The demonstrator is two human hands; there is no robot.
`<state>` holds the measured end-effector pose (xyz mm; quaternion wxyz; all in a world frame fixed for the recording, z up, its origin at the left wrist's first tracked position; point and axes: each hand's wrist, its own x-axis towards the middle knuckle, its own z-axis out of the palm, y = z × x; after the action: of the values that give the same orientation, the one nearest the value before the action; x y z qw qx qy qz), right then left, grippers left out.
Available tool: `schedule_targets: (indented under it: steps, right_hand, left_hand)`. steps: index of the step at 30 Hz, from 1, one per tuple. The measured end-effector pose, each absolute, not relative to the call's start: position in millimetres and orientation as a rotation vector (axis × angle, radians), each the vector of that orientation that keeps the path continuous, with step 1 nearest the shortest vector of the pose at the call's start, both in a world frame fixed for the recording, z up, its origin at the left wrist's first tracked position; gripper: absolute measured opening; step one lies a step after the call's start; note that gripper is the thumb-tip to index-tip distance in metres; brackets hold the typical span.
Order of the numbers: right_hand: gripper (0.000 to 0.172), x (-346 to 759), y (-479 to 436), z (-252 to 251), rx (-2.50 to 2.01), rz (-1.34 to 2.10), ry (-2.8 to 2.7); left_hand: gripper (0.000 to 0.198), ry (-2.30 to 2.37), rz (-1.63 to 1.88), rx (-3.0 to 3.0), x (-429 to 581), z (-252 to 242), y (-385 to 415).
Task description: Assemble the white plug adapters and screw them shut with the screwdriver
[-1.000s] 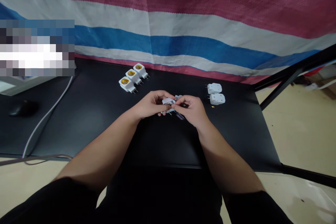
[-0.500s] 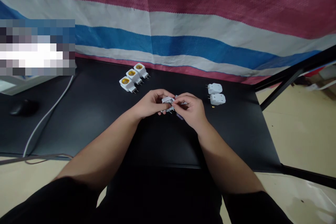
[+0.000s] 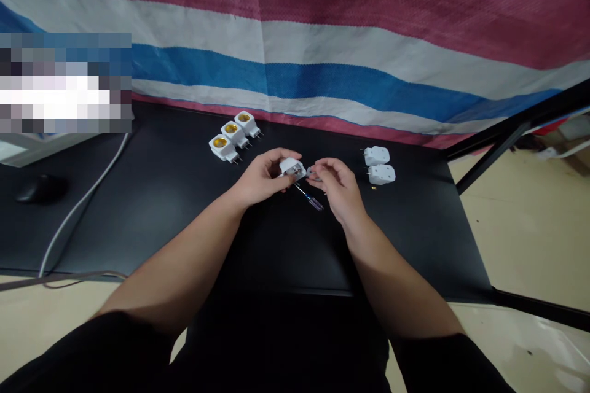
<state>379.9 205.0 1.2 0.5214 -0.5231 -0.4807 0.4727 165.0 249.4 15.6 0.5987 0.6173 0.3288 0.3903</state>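
Housing (image 3: 289, 164) of boxy white plastic sits pinched in your left hand (image 3: 259, 183), hollow side facing your right hand (image 3: 340, 189), which pinches a small pale piece (image 3: 310, 172) just beside it.

Smooth plastic housing (image 3: 292, 166), 3 plastic lamp sockets (image 3: 238, 138) with glossy, gold-toned metallic linings (image 3: 231, 128), smooth matt tabletop (image 3: 161, 184), creased, faintly glossy woven-plastic sheet (image 3: 322, 43).

We've got a black mouse (image 3: 40, 188) at left on the black table (image 3: 161, 215), pale cable (image 3: 93, 187) near it running to the near edge, white casing (image 3: 32, 150) behind, top pixelated out, red-white-blue striped sheet (image 3: 322, 43) across the back, dark bars (image 3: 553, 100) at right, pale floor (image 3: 520, 221) beyond
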Motion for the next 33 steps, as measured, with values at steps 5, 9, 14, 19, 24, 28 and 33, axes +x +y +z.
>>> schedule_targets:
  steps: [5,9,14,19,24,28,33]
  right_hand:
    - [0.031,375,207,-1,-1.245,1.220,-0.934]
    - [0.029,367,199,4,-1.163,1.484,-0.773]
    - [0.027,357,194,13,-1.071,1.682,-0.706]
    - [0.025,356,197,13,-1.040,1.730,-0.631]
    - [0.015,356,197,3,-1.013,1.686,-0.693]
    - [0.024,357,195,2,-0.998,1.700,-0.760]
    - [0.036,362,193,11,-1.038,1.672,-0.924]
  left_hand:
    - [0.065,0.835,1.139,1.560,167,17,246]
    - [0.045,0.944,1.197,1.725,166,19,243]
    - [0.045,0.938,1.234,1.858,163,18,243]
    - [0.037,0.813,1.208,2.079,161,22,246]
    - [0.034,0.759,1.197,2.110,161,24,245]
    - [0.046,0.865,1.237,1.801,164,17,245]
    - [0.061,0.835,1.150,1.363,166,7,253]
